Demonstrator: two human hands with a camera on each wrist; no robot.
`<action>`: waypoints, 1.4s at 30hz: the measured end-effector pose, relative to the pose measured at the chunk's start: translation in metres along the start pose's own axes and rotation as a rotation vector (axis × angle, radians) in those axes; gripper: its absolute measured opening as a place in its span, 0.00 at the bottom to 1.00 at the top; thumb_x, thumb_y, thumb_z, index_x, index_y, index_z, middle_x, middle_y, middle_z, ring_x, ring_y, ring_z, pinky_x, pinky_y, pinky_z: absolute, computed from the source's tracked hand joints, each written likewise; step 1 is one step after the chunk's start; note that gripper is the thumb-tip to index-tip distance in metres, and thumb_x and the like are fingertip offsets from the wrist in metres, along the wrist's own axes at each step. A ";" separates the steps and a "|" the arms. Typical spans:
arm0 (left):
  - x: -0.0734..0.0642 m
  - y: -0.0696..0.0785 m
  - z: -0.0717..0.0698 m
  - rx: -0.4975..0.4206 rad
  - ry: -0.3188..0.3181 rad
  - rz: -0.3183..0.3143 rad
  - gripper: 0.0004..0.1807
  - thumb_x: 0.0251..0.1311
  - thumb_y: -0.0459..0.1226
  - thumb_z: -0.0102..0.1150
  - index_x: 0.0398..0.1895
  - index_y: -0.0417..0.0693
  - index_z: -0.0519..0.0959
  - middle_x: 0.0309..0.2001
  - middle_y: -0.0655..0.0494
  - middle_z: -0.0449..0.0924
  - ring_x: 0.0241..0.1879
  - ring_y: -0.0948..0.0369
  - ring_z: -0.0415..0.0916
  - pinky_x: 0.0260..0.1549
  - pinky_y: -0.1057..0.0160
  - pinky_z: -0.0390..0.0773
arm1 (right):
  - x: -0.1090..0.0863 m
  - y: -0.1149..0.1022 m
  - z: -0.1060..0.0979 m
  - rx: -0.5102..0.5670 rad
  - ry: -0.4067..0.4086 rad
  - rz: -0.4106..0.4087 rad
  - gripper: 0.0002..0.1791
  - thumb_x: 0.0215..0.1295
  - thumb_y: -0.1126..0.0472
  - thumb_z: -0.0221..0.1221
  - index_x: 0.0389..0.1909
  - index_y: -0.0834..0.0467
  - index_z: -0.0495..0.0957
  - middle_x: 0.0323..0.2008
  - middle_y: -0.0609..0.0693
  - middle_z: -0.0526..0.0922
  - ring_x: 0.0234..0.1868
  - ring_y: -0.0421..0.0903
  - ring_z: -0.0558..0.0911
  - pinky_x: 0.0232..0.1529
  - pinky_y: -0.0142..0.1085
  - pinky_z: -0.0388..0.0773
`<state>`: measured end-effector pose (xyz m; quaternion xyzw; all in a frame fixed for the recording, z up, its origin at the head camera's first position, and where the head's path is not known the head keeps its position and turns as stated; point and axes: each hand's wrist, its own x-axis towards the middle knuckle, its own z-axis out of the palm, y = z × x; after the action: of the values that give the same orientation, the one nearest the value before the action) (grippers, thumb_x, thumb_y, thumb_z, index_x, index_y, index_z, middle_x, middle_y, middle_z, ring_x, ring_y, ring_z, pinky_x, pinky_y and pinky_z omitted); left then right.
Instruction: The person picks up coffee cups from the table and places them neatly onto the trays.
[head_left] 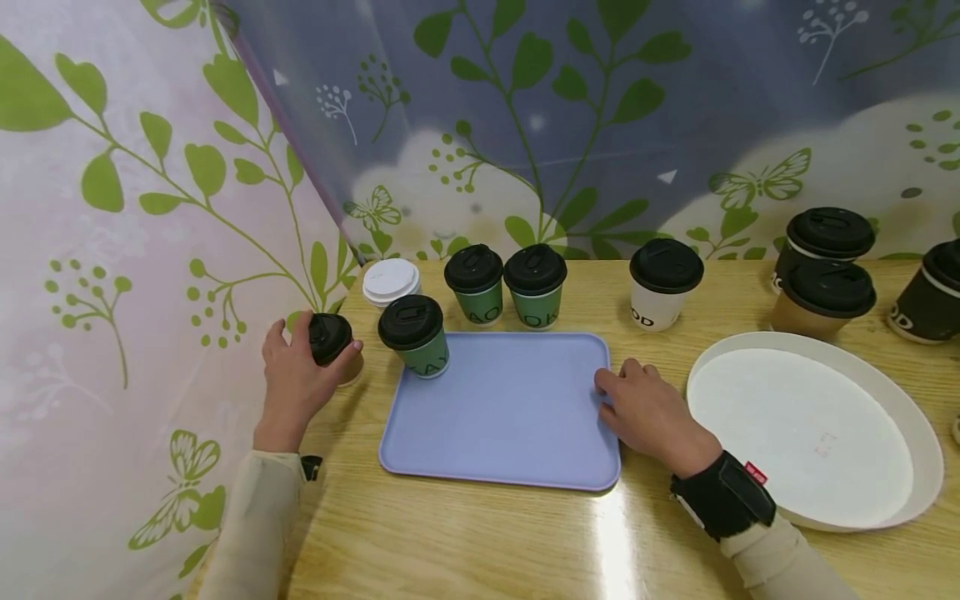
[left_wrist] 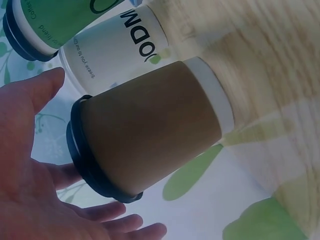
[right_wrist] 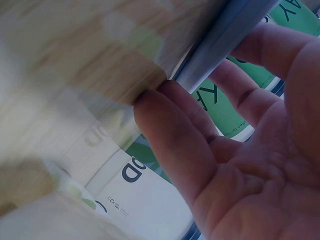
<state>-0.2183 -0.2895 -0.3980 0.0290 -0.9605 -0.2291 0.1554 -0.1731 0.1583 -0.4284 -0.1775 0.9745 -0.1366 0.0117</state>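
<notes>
My left hand is at a brown paper cup with a black lid, at the table's left edge. Its fingers and thumb spread around the lid; in the left wrist view the thumb stands apart from the cup. My right hand grips the right rim of a blue-lilac rectangular tray, fingers curled at the edge. On the tray's far left corner stands a green cup with a black lid. Behind that cup is a white-lidded cup, partly hidden.
Two green cups stand behind the tray, with a white black-lidded cup to their right. A round white tray lies at the right. Beyond it are a brown cup and dark cups. Patterned cloth borders the table's back and left.
</notes>
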 end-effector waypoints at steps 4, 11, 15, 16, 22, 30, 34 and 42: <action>0.000 -0.002 0.002 -0.012 -0.024 -0.010 0.48 0.66 0.56 0.66 0.78 0.39 0.59 0.76 0.25 0.44 0.76 0.29 0.44 0.63 0.26 0.59 | 0.000 0.000 0.000 0.004 -0.004 0.001 0.09 0.69 0.61 0.65 0.47 0.58 0.81 0.40 0.61 0.77 0.38 0.56 0.75 0.34 0.49 0.77; 0.001 -0.004 0.004 -0.028 -0.040 -0.026 0.49 0.67 0.56 0.65 0.80 0.41 0.55 0.77 0.26 0.41 0.75 0.28 0.45 0.62 0.26 0.61 | 0.000 0.000 0.000 0.002 0.008 0.000 0.09 0.69 0.61 0.65 0.47 0.59 0.81 0.40 0.60 0.77 0.37 0.56 0.75 0.34 0.49 0.77; 0.005 -0.003 0.004 -0.036 -0.018 -0.031 0.51 0.66 0.57 0.65 0.82 0.42 0.52 0.77 0.26 0.40 0.74 0.28 0.46 0.62 0.26 0.62 | -0.001 0.001 0.000 0.003 0.013 -0.002 0.09 0.69 0.61 0.65 0.46 0.59 0.81 0.40 0.60 0.77 0.37 0.57 0.75 0.34 0.49 0.77; 0.006 -0.003 0.004 -0.036 -0.014 -0.033 0.52 0.66 0.57 0.65 0.82 0.43 0.51 0.77 0.27 0.39 0.74 0.28 0.46 0.62 0.27 0.62 | -0.001 0.001 -0.001 0.003 0.012 -0.002 0.09 0.69 0.61 0.65 0.46 0.59 0.81 0.40 0.60 0.77 0.37 0.57 0.75 0.34 0.49 0.77; 0.015 -0.004 0.006 -0.034 -0.005 -0.030 0.54 0.66 0.57 0.65 0.84 0.46 0.48 0.79 0.28 0.34 0.76 0.29 0.40 0.62 0.27 0.62 | -0.001 0.001 0.000 0.001 0.009 -0.002 0.09 0.69 0.61 0.65 0.47 0.59 0.81 0.40 0.60 0.77 0.37 0.56 0.75 0.34 0.49 0.77; 0.022 -0.010 0.013 -0.038 -0.035 0.009 0.52 0.65 0.58 0.66 0.82 0.45 0.53 0.79 0.27 0.35 0.76 0.27 0.40 0.60 0.24 0.62 | 0.000 0.002 0.001 0.006 0.016 -0.006 0.08 0.69 0.61 0.65 0.46 0.58 0.81 0.39 0.60 0.77 0.37 0.56 0.75 0.34 0.48 0.77; 0.020 -0.011 0.014 -0.036 -0.052 0.007 0.51 0.65 0.58 0.66 0.82 0.44 0.54 0.78 0.27 0.37 0.76 0.28 0.41 0.61 0.24 0.61 | 0.000 0.002 0.001 0.004 0.013 -0.007 0.08 0.69 0.61 0.65 0.46 0.58 0.81 0.39 0.60 0.77 0.37 0.56 0.75 0.34 0.48 0.77; 0.018 -0.010 0.013 -0.044 -0.059 0.000 0.50 0.66 0.58 0.65 0.82 0.44 0.56 0.78 0.28 0.41 0.75 0.28 0.43 0.62 0.25 0.61 | 0.000 0.001 0.001 0.000 0.010 -0.002 0.08 0.70 0.61 0.65 0.46 0.58 0.80 0.39 0.60 0.77 0.37 0.56 0.75 0.34 0.48 0.77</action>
<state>-0.2401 -0.2953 -0.4081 0.0189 -0.9594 -0.2508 0.1274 -0.1731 0.1589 -0.4295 -0.1778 0.9744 -0.1374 0.0065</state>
